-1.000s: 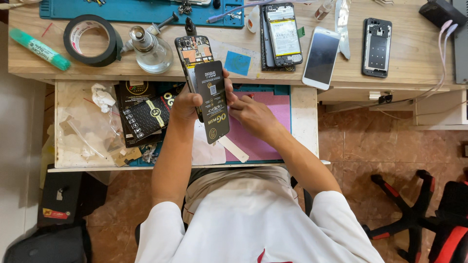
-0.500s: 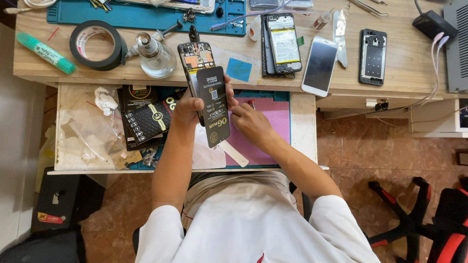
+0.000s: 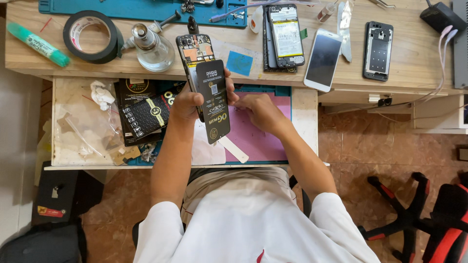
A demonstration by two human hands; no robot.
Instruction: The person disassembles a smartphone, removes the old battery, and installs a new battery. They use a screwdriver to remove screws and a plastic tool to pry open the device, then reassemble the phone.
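Note:
My left hand (image 3: 187, 103) holds an opened phone (image 3: 194, 48) with its circuit board bare. A black battery (image 3: 213, 100) lies against the phone's back under the same grip. A white pull strip (image 3: 234, 149) hangs from the battery's lower end. My right hand (image 3: 261, 109) rests knuckles up on the pink mat (image 3: 258, 141) in the open drawer, just right of the battery. Its fingers are bent and the tips are hidden, so I cannot tell whether it holds anything.
The wooden desk (image 3: 253, 73) carries a roll of black tape (image 3: 92, 36), a glass bottle (image 3: 153, 48), a green marker (image 3: 40, 44), a blue mat (image 3: 122, 9), another opened phone (image 3: 285, 34), a white phone (image 3: 322, 59) and a phone frame (image 3: 378, 49). Black packets (image 3: 146, 114) lie in the drawer. A chair base (image 3: 404, 214) stands at the right.
My right hand has come off the battery and moved right onto the pink mat. The left hand still holds the phone and battery, a little lower in view.

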